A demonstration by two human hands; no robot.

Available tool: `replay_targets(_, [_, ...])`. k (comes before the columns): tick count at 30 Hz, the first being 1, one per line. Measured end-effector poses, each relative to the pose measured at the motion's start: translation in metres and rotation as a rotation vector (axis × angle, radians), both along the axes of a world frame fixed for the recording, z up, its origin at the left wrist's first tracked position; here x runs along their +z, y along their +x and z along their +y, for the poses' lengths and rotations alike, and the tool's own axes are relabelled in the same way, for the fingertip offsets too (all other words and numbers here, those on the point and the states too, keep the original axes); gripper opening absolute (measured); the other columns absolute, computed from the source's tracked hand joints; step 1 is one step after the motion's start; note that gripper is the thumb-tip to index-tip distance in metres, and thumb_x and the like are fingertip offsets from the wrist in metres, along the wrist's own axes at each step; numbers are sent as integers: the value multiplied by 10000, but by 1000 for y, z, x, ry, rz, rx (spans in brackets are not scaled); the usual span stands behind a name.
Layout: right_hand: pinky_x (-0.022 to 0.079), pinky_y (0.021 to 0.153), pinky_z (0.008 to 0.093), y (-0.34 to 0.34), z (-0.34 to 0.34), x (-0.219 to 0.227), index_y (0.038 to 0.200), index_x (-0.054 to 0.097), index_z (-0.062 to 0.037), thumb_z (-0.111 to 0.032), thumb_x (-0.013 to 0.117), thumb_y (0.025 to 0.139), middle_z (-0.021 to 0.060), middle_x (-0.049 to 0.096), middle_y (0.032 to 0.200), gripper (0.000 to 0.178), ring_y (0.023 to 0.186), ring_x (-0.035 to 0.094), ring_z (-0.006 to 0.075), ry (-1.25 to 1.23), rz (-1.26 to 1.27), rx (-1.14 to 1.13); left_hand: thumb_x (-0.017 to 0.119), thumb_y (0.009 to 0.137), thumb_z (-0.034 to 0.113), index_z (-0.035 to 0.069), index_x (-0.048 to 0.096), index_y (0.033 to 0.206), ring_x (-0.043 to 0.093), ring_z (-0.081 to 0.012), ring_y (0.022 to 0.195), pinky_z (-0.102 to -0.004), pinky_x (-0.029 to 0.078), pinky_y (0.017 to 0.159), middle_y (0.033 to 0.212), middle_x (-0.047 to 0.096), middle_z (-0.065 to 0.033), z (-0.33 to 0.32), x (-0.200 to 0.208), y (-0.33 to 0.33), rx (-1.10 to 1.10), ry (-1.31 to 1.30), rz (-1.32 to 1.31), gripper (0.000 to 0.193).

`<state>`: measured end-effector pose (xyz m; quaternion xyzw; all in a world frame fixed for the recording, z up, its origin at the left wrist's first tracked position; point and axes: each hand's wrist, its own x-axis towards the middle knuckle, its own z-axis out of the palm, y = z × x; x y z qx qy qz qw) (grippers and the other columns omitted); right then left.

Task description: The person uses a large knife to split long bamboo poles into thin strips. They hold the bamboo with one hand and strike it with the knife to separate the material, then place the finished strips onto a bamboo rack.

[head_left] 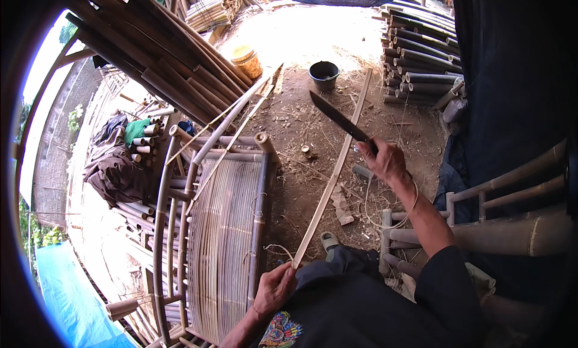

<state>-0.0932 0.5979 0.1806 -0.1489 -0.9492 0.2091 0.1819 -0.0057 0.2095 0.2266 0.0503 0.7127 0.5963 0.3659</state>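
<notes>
Near my lap, my left hand (275, 289) is closed round the near end of a long, flat bamboo strip (331, 185). The strip slants up and away to the right, over the dirt floor. My right hand (385, 161) grips the handle of a machete (339, 119) with a dark, broad blade. Its blade points up and to the left, and in the picture it crosses the strip's upper part; whether it touches the strip I cannot tell. A thin, curled fibre (280, 249) sticks up beside my left hand.
A bamboo bench (220, 239) with a slatted seat stands at my left. Bamboo poles (174, 65) lean at the far left; more are stacked (421, 59) far right. A black bucket (324, 75) and a yellowish bucket (247, 61) stand ahead. A bamboo frame (481, 227) is at my right.
</notes>
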Motion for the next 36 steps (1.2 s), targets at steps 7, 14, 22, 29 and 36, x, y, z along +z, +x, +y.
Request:
replay_targets(7, [504,524,438,-2,77,19,893,650,-85,-761,326,858,145,617,587,750,600,664,331,-14,-28,-104,514,982,188,-24,607,1035,440,-48,543,-219,370,494,613,502,11,-26,3,24,-77,-53,142,238])
replay_targets(14, [383,368,316,-5,228,-14,547,474,-119,-799,469,773,14,465,461,717,372,502,161,-734,182,-636,562,954,252,-6,662,993,503,-63,569,-250,421,523,618,545,-27,-128,-29,66,-71,-276,81,279])
replay_targets(22, [515,501,436,51,211,-197,859,660,108,-527,778,688,208,665,708,668,553,640,299,-280,-1164,-204,478,928,-17,12,522,1197,547,-115,541,-237,455,452,789,542,-67,-129,49,-65,401,-32,847,274])
replay_targets(29, [409,390,375,115,-2,-273,794,604,-33,-280,778,749,83,531,580,306,435,519,209,-933,-1140,-463,424,1011,290,34,373,1383,344,-45,495,-200,267,418,822,541,-56,-152,192,-133,1038,256,1226,454])
replay_targets(36, [431,350,294,45,-111,-216,953,550,-23,-314,751,782,129,631,739,392,400,493,123,-1478,-699,-205,381,1024,328,96,485,1251,466,-130,664,-282,413,637,929,587,-59,-225,139,-145,1064,985,1004,341])
